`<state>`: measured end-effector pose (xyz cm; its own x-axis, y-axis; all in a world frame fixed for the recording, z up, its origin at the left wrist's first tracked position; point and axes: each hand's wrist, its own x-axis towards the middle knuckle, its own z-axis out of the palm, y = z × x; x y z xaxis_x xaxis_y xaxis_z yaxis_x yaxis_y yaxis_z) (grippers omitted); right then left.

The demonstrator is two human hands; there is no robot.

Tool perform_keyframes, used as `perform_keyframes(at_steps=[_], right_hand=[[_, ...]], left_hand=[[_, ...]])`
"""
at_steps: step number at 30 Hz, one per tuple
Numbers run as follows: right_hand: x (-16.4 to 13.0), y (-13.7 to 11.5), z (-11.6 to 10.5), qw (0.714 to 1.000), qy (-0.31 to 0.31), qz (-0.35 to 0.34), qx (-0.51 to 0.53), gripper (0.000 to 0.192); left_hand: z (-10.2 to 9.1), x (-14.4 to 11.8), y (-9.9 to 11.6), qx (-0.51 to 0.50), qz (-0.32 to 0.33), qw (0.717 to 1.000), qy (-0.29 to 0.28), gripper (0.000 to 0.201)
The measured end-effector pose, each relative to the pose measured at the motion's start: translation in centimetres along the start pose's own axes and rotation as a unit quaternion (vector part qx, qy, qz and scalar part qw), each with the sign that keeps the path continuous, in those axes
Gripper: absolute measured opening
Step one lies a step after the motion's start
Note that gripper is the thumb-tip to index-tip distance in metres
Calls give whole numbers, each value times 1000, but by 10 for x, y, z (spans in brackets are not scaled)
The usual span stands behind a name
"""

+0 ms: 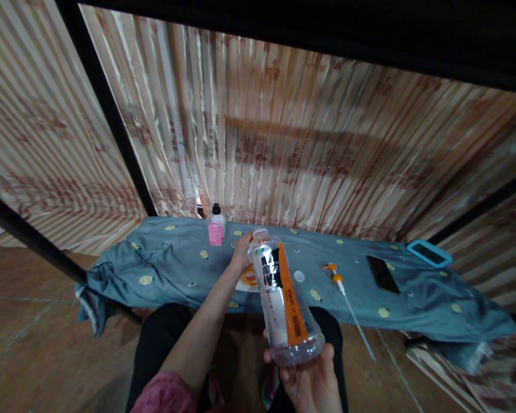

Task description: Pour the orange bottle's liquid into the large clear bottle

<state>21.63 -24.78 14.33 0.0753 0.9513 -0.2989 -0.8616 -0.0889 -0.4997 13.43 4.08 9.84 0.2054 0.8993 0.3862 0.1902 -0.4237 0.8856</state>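
A large clear plastic bottle [279, 310] with an orange and silver label is held at a tilt, its neck pointing away from me. My left hand [242, 252] grips it near the neck, with its fingers partly hidden behind the plastic. Under the base, my right hand [312, 378] is wrapped around the bottom end. The mouth appears uncapped, and a round white cap [298, 276] lies on the cloth just right of the bottle. Further right is an orange pump head [337, 279] with a long clear tube hanging over the edge.
Blue-grey cloth [176, 267] covers a narrow table. On it stand or lie a small pink-labelled bottle [215, 232], a black phone [382, 274] and a blue-framed device [429, 253]. A white and orange item [248, 280] is partly hidden behind the bottle. Dark metal bars [107, 115] frame the space.
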Motion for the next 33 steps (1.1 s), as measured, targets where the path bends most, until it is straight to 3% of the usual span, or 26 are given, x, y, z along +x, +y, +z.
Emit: perform_keyframes(at_steps=[33], right_hand=[[-1, -2, 2, 1000, -4, -7, -23, 57]], left_hand=[[-1, -1, 4, -8, 2, 1000, -5, 19]])
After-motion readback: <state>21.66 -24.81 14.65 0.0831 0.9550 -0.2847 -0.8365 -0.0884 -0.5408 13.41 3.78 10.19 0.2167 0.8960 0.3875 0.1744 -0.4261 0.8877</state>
